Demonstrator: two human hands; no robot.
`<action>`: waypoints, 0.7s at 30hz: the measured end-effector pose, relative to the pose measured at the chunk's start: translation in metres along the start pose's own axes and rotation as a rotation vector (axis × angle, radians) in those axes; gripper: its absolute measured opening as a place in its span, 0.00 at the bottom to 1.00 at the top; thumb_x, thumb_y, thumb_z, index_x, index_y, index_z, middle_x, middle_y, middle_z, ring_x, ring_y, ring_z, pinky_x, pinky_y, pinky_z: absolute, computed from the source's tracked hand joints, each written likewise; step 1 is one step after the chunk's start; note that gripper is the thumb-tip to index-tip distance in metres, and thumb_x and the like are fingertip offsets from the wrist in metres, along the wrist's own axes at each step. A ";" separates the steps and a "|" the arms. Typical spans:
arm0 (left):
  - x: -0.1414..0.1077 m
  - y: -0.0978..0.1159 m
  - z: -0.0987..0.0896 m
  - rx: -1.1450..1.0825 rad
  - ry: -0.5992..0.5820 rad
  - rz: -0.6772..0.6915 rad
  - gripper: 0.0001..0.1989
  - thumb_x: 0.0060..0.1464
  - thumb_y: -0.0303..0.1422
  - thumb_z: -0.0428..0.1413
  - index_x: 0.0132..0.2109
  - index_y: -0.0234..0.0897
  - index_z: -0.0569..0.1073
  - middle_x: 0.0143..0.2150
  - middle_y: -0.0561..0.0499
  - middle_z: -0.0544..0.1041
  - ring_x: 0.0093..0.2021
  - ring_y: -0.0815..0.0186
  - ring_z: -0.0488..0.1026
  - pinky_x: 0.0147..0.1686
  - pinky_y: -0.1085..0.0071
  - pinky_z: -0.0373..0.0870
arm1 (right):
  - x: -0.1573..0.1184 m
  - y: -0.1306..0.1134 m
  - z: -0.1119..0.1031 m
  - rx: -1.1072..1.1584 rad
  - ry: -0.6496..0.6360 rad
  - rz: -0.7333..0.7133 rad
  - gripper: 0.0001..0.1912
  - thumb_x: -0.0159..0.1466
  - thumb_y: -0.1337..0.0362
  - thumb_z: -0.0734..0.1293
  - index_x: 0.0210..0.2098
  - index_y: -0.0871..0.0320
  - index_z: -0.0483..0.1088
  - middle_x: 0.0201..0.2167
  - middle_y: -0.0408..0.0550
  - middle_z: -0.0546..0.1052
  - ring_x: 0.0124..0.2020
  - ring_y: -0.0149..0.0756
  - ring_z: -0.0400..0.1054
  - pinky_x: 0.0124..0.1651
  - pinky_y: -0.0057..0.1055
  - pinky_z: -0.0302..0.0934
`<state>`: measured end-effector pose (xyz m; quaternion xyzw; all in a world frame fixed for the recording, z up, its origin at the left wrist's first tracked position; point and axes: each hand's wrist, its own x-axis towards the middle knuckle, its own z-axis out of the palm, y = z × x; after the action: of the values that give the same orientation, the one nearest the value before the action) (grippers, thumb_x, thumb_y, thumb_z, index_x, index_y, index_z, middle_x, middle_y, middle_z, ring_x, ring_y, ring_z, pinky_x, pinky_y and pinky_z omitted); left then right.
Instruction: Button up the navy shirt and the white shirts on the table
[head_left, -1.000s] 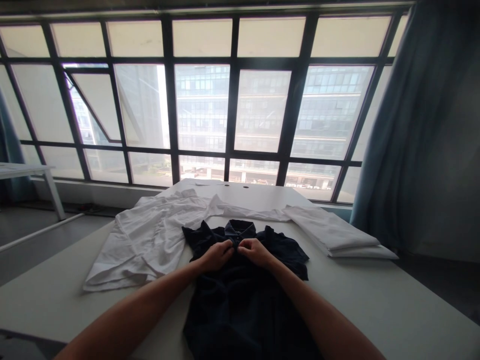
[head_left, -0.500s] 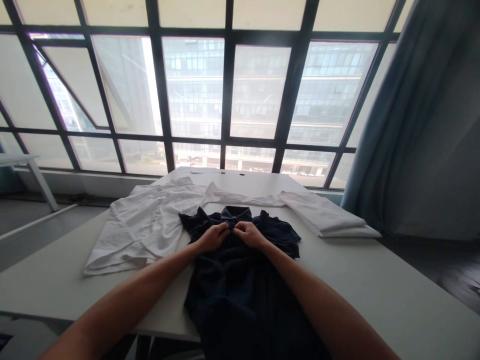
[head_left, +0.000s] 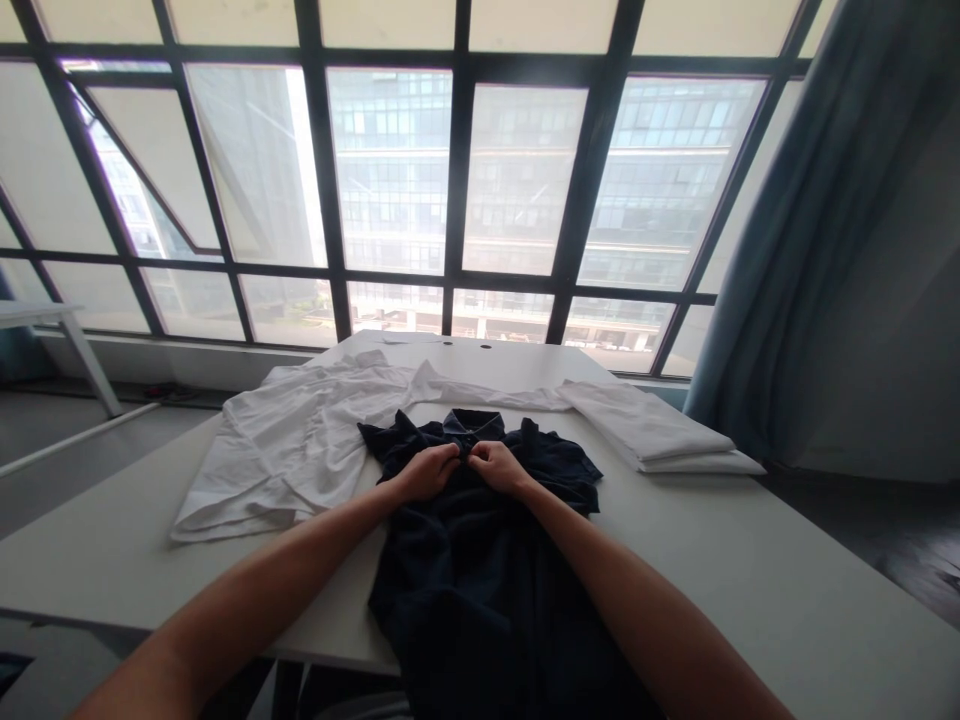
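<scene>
Spanning the back: dark-framed window [head_left: 521, 180], set higher in view than a second ago, its top row now cut off; half a second ago it stood nearly the same.
Table [head_left: 757, 560]: white, running toward the window; its near edge shows now at lower left, plainer than a second ago.
Curtain [head_left: 780, 250]: blue-grey, hanging at the right, beyond the table.
Dark shirt [head_left: 465, 590]: collar end flat on the table, lower part coming toward the person and past the near edge; higher in view than a second ago, along with the table.
White shirt [head_left: 292, 440]: spread and creased left of the dark shirt, one sleeve stretched behind it; lying as before.
Folded cloth [head_left: 652, 430]: white, to the right, apart from the dark shirt, likewise unmoved on the table.
Left hand [head_left: 431, 472]: fingers curled in, tips closed on the dark shirt's front.
Right hand [head_left: 499, 468]: thumb and forefinger pinching the same front, just beside the left; both as half a second ago.
Collar [head_left: 474, 422]: standing up, just beyond the fingertips.
Button: too small to make out.
</scene>
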<state>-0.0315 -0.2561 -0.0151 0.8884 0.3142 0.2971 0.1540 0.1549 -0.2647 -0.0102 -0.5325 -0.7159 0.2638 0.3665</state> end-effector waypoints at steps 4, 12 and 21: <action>0.003 0.012 0.000 -0.054 0.076 0.050 0.10 0.61 0.32 0.45 0.32 0.37 0.65 0.31 0.50 0.71 0.31 0.66 0.67 0.35 0.71 0.63 | 0.001 -0.003 0.001 -0.070 -0.017 0.022 0.09 0.57 0.66 0.64 0.24 0.64 0.73 0.22 0.45 0.74 0.25 0.30 0.64 0.27 0.25 0.54; -0.004 0.004 -0.050 0.040 -0.320 -0.174 0.13 0.50 0.33 0.54 0.20 0.36 0.64 0.18 0.58 0.59 0.21 0.72 0.56 0.24 0.73 0.52 | -0.007 0.000 -0.053 -0.312 -0.269 0.298 0.13 0.55 0.58 0.71 0.21 0.61 0.73 0.19 0.45 0.73 0.19 0.29 0.62 0.23 0.25 0.54; 0.000 0.018 -0.065 0.138 -0.140 -0.389 0.28 0.63 0.48 0.44 0.27 0.35 0.76 0.23 0.47 0.75 0.26 0.64 0.72 0.30 0.71 0.63 | 0.005 0.008 -0.031 -0.280 0.134 0.133 0.19 0.61 0.48 0.67 0.32 0.60 0.77 0.29 0.49 0.79 0.32 0.37 0.73 0.35 0.28 0.62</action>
<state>-0.0638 -0.2643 0.0439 0.8380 0.4879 0.1769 0.1686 0.1836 -0.2574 0.0034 -0.6410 -0.6828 0.1489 0.3174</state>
